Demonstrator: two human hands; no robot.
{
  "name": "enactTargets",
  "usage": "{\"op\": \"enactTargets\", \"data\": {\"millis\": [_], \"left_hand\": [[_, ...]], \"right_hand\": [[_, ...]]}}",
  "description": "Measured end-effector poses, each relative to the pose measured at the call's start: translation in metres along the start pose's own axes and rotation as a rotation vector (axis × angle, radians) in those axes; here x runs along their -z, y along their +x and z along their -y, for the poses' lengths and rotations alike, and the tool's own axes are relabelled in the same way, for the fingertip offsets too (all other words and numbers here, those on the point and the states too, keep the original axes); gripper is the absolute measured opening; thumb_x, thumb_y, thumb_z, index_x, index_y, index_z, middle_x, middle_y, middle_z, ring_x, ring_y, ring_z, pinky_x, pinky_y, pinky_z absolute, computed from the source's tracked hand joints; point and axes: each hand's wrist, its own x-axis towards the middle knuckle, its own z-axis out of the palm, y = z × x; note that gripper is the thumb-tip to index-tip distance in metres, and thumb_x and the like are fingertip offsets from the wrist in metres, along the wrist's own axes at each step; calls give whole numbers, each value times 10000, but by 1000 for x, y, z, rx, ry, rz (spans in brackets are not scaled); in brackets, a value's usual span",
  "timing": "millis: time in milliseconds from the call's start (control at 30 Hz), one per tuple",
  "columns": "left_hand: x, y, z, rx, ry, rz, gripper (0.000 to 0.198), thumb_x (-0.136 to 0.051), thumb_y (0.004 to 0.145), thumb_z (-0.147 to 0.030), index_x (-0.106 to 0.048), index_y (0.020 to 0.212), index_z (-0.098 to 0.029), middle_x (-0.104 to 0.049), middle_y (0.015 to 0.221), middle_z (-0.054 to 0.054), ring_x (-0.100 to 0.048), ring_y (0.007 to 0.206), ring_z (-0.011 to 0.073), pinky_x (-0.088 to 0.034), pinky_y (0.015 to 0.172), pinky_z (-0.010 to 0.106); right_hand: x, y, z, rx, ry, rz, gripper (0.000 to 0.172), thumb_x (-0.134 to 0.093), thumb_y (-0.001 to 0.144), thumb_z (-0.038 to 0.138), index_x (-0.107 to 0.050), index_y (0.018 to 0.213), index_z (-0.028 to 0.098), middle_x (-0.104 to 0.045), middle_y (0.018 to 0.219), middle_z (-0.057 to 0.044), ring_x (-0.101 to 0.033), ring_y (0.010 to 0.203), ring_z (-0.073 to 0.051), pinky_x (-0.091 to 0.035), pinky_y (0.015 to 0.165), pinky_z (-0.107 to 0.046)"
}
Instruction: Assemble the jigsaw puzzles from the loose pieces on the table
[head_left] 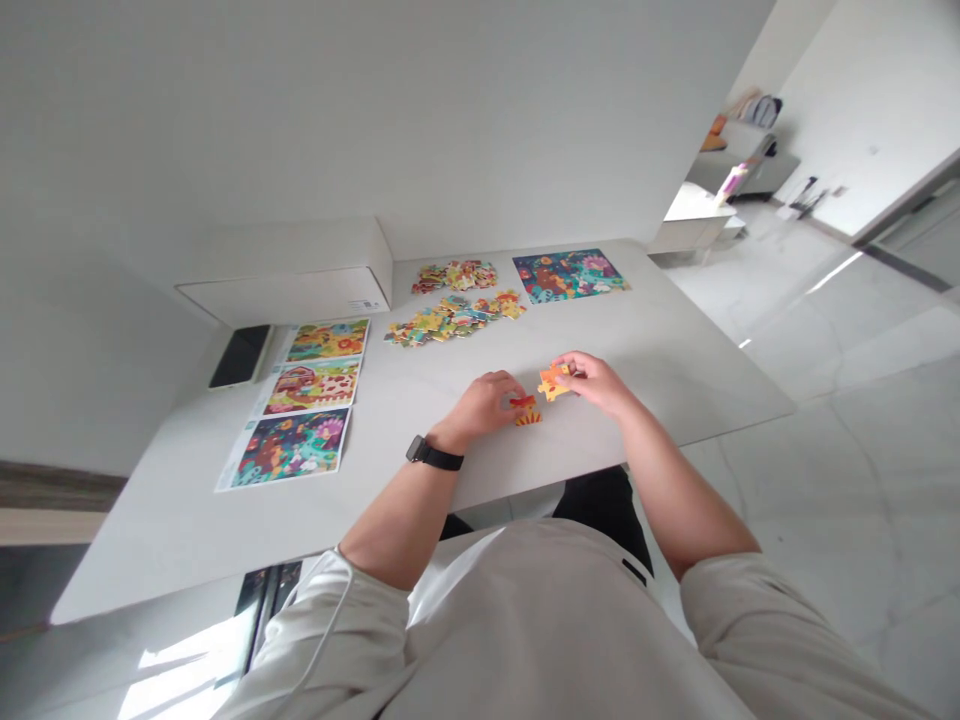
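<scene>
My left hand (pixel 484 403), with a black watch on the wrist, rests on the white table (pixel 660 350) with its fingers curled on a red and yellow puzzle piece (pixel 526 410). My right hand (pixel 596 380) pinches an orange puzzle piece (pixel 553 381) just to the right of it. The two pieces lie close together, nearly touching. Further back lie two loose heaps of puzzle pieces (pixel 454 318), and a finished blue puzzle (pixel 568 275) sits at the far right.
A sheet with three reference pictures (pixel 304 400) lies at the left. Behind it stand a white box (pixel 292 280) and a black phone (pixel 240 355). The table's near edge runs just before my hands; tiled floor lies to the right.
</scene>
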Motion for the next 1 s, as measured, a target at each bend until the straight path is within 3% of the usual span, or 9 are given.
{"op": "enactTargets", "data": {"millis": [167, 367, 567, 700, 1000], "left_hand": [[2, -1, -4, -22, 93, 66, 251, -836, 887, -349, -818, 1119, -253, -791, 1157, 82, -729, 1058, 251, -542, 986, 368], [2, -2, -8, -15, 116, 92, 263, -806, 897, -307, -816, 1155, -257, -797, 1179, 71, -741, 1083, 245, -541, 1007, 359], [2, -2, -11, 24, 147, 123, 294, -814, 905, -344, -813, 1197, -308, -779, 1220, 63, -729, 1111, 249, -537, 1028, 361], [0, -3, -12, 44, 118, 131, 281, -819, 906, -307, -829, 1180, -369, -757, 1237, 57, -698, 1144, 268, -498, 1076, 399], [-1, -5, -17, 56, 122, 170, 263, -767, 947, -311, -840, 1182, -402, -696, 1288, 75, -633, 1165, 284, -430, 1105, 447]], "right_hand": [[-2, -7, -17, -92, -71, 103, 456, -816, 777, 432, -735, 1166, 209, -732, 921, -30, -664, 749, -173, -496, 637, -265], [-11, 2, -33, -75, -246, 81, 346, -794, 841, 359, -748, 1158, 231, -736, 893, -6, -661, 705, -155, -495, 630, -251], [-18, 1, -17, -142, -441, 58, 272, -782, 871, 271, -751, 1140, 240, -743, 824, 11, -662, 641, -150, -479, 615, -258], [-20, -1, -6, -102, -590, 28, 228, -808, 860, 284, -773, 1085, 266, -750, 790, 7, -663, 672, -175, -446, 619, -278], [-27, -5, 3, -30, -902, 10, 233, -763, 925, 309, -789, 1153, 266, -749, 1062, -89, -687, 878, -233, -492, 782, -323]]}}
